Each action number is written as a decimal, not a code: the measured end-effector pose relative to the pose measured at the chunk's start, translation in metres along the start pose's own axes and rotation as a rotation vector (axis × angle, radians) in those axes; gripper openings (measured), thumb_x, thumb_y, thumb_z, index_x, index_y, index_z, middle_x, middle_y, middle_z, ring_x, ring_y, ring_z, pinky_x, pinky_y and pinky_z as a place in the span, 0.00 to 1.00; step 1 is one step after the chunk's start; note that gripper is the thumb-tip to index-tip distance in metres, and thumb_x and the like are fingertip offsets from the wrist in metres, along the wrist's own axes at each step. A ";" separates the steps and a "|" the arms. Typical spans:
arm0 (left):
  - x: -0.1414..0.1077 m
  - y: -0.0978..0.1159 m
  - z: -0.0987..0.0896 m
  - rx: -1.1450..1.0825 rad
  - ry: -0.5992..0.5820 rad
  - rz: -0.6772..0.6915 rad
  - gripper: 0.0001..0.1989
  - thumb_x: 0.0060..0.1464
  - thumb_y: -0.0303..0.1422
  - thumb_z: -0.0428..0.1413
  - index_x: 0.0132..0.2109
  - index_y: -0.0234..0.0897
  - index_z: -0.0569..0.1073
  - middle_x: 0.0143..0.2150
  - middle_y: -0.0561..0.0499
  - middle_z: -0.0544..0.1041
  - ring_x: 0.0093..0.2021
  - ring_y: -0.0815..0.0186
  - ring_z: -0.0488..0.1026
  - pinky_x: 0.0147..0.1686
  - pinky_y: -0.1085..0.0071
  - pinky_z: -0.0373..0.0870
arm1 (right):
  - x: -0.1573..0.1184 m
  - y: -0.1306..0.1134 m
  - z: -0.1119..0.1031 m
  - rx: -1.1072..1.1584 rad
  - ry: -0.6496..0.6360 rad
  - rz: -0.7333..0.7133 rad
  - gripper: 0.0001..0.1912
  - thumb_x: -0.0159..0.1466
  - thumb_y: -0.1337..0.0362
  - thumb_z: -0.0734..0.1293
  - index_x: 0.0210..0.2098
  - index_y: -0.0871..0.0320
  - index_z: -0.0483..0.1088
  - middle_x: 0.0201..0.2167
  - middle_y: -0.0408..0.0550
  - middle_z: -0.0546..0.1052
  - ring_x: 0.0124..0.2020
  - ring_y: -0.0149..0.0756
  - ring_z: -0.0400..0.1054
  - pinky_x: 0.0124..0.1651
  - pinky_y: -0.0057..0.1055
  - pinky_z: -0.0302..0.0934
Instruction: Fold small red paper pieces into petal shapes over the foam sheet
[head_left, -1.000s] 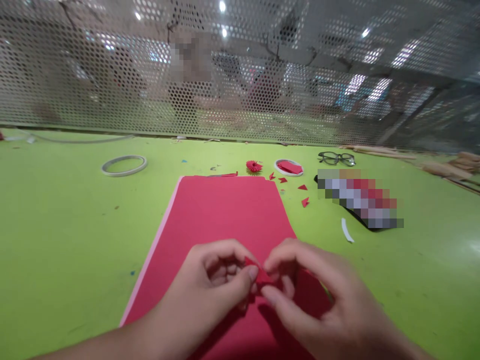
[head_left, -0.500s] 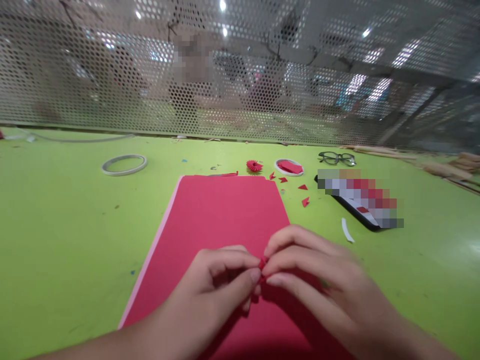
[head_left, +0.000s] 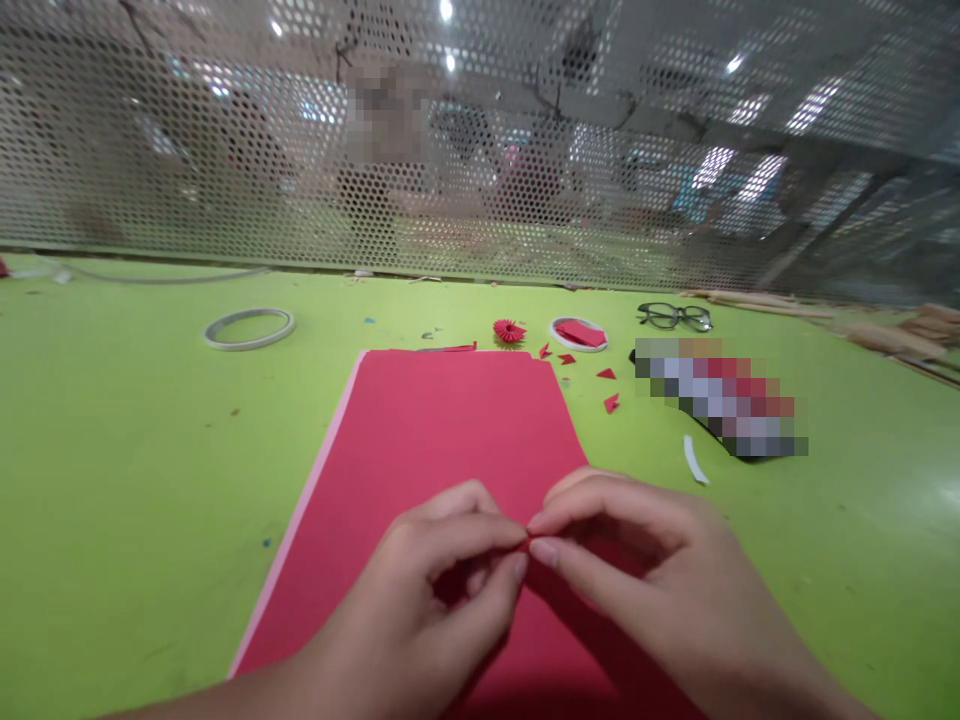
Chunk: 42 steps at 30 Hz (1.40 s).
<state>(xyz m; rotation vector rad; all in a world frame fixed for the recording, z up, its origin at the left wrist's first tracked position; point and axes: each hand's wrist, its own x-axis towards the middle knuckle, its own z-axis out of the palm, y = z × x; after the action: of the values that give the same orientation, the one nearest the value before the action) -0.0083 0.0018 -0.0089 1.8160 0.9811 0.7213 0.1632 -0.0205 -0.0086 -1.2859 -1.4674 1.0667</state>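
Note:
Between my fingertips is a small piece of folded red paper (head_left: pixel 527 544), mostly covered by the fingers. My left hand (head_left: pixel 431 585) pinches it from the left with thumb and forefinger. From the right, the thumb and fingers of my right hand (head_left: pixel 652 560) close on the same piece. Both hands hover over a large red paper sheet (head_left: pixel 457 430), with a pale pink edge along its left side. Beyond the sheet sits a round pleated red paper piece (head_left: pixel 509 332). Several small folded red paper pieces, one of them a triangle (head_left: pixel 606 374), lie to its right.
A white ring (head_left: pixel 577 334) at the back has red paper inside it. Another white ring (head_left: pixel 250 330) lies back left. On the right are eyeglasses (head_left: pixel 675 317), a dark-edged, pixelated flat object (head_left: pixel 716 405) and a white strip (head_left: pixel 694 460). A perforated metal screen (head_left: pixel 225 170) borders the green table.
My right hand has lowered slightly and its fingers have drawn together. The red piece now shows less between my fingertips. The things on the table stay put.

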 end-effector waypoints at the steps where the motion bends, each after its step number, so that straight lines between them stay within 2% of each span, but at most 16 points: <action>1: 0.000 0.000 0.000 0.002 0.044 0.002 0.13 0.55 0.28 0.50 0.26 0.34 0.77 0.24 0.52 0.70 0.25 0.66 0.68 0.25 0.73 0.65 | 0.000 0.000 0.001 0.024 0.010 0.028 0.07 0.57 0.71 0.70 0.27 0.52 0.77 0.26 0.38 0.80 0.30 0.30 0.73 0.35 0.22 0.68; 4: 0.000 0.001 -0.001 -0.024 0.127 -0.017 0.11 0.53 0.27 0.53 0.26 0.35 0.76 0.23 0.53 0.72 0.24 0.68 0.69 0.25 0.75 0.66 | -0.001 0.001 0.003 0.198 0.018 0.193 0.04 0.55 0.69 0.73 0.27 0.52 0.78 0.25 0.39 0.81 0.28 0.28 0.75 0.32 0.20 0.69; 7: -0.001 0.001 -0.003 -0.068 0.128 -0.010 0.11 0.54 0.27 0.54 0.26 0.36 0.76 0.24 0.53 0.75 0.25 0.68 0.72 0.26 0.76 0.68 | -0.002 0.004 0.004 0.427 -0.019 0.336 0.03 0.54 0.68 0.76 0.26 0.54 0.79 0.22 0.39 0.82 0.26 0.27 0.77 0.31 0.17 0.70; 11: -0.003 0.000 -0.003 -0.085 0.107 0.053 0.11 0.56 0.26 0.53 0.26 0.36 0.75 0.25 0.51 0.77 0.26 0.67 0.74 0.28 0.76 0.70 | -0.004 0.006 0.003 0.580 -0.075 0.350 0.04 0.56 0.69 0.76 0.26 0.55 0.80 0.21 0.40 0.83 0.25 0.24 0.77 0.30 0.12 0.68; 14: -0.007 0.000 -0.003 -0.027 0.143 0.139 0.11 0.56 0.25 0.52 0.27 0.36 0.74 0.24 0.51 0.77 0.25 0.67 0.73 0.26 0.75 0.70 | -0.005 0.006 0.002 0.608 -0.083 0.303 0.04 0.56 0.68 0.77 0.27 0.54 0.80 0.21 0.40 0.83 0.25 0.25 0.78 0.30 0.14 0.70; 18: -0.010 -0.001 -0.002 0.008 0.197 0.216 0.09 0.55 0.23 0.53 0.30 0.35 0.74 0.25 0.52 0.75 0.25 0.67 0.74 0.25 0.76 0.71 | -0.008 -0.003 0.008 0.541 0.025 0.224 0.07 0.51 0.71 0.77 0.24 0.53 0.79 0.21 0.41 0.82 0.26 0.31 0.79 0.31 0.20 0.73; 21: -0.010 -0.004 -0.001 0.002 0.208 0.256 0.08 0.56 0.22 0.54 0.31 0.36 0.75 0.26 0.53 0.76 0.26 0.69 0.74 0.27 0.78 0.72 | -0.010 -0.010 0.012 0.474 0.118 0.181 0.10 0.49 0.74 0.75 0.22 0.51 0.78 0.22 0.38 0.81 0.26 0.28 0.77 0.32 0.18 0.73; 24: -0.010 -0.007 0.000 0.016 0.224 0.317 0.09 0.57 0.21 0.55 0.32 0.38 0.74 0.27 0.55 0.76 0.26 0.71 0.73 0.27 0.80 0.70 | -0.011 -0.013 0.010 0.302 0.163 0.033 0.11 0.49 0.75 0.73 0.22 0.51 0.77 0.23 0.38 0.80 0.27 0.29 0.76 0.32 0.19 0.72; 26: -0.011 -0.008 0.001 0.050 0.237 0.338 0.10 0.56 0.20 0.55 0.31 0.39 0.73 0.26 0.56 0.74 0.25 0.71 0.71 0.25 0.80 0.69 | -0.011 -0.012 0.006 0.155 0.160 -0.063 0.08 0.50 0.72 0.75 0.24 0.52 0.77 0.24 0.42 0.80 0.29 0.35 0.77 0.32 0.25 0.74; 29: -0.013 -0.011 0.004 0.095 0.289 0.392 0.11 0.54 0.18 0.54 0.31 0.39 0.72 0.24 0.57 0.72 0.23 0.72 0.69 0.23 0.79 0.66 | -0.010 -0.009 0.000 0.006 0.124 -0.120 0.03 0.54 0.63 0.76 0.27 0.52 0.78 0.24 0.47 0.80 0.31 0.43 0.78 0.31 0.33 0.75; 31: -0.014 -0.013 0.006 0.078 0.331 0.446 0.11 0.55 0.18 0.54 0.33 0.39 0.73 0.24 0.57 0.71 0.23 0.73 0.69 0.23 0.80 0.65 | -0.010 -0.009 -0.001 -0.051 0.107 -0.137 0.04 0.55 0.60 0.76 0.29 0.51 0.79 0.24 0.48 0.80 0.31 0.45 0.78 0.30 0.34 0.75; 33: -0.015 -0.014 0.007 0.069 0.345 0.439 0.11 0.56 0.18 0.55 0.34 0.40 0.73 0.26 0.57 0.72 0.24 0.73 0.69 0.23 0.80 0.65 | -0.010 -0.011 -0.002 -0.097 0.091 -0.149 0.04 0.55 0.59 0.75 0.30 0.50 0.80 0.24 0.48 0.80 0.30 0.46 0.78 0.30 0.35 0.75; 38: -0.016 -0.014 0.006 0.082 0.316 0.414 0.12 0.56 0.17 0.56 0.36 0.41 0.75 0.28 0.56 0.73 0.27 0.72 0.72 0.27 0.80 0.68 | -0.012 -0.017 -0.001 -0.218 0.073 -0.224 0.03 0.57 0.64 0.73 0.30 0.49 0.78 0.24 0.47 0.80 0.28 0.45 0.77 0.29 0.35 0.74; 42: -0.016 -0.013 0.004 0.051 0.329 0.411 0.14 0.55 0.17 0.57 0.39 0.42 0.78 0.29 0.56 0.75 0.28 0.72 0.74 0.28 0.81 0.70 | -0.013 -0.016 -0.001 -0.249 0.086 -0.340 0.11 0.59 0.74 0.69 0.29 0.49 0.74 0.24 0.40 0.81 0.25 0.34 0.75 0.30 0.26 0.72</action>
<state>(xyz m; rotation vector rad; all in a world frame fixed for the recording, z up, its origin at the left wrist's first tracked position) -0.0176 -0.0106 -0.0229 2.0082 0.8415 1.2893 0.1614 -0.0353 0.0062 -1.1776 -1.7175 0.6134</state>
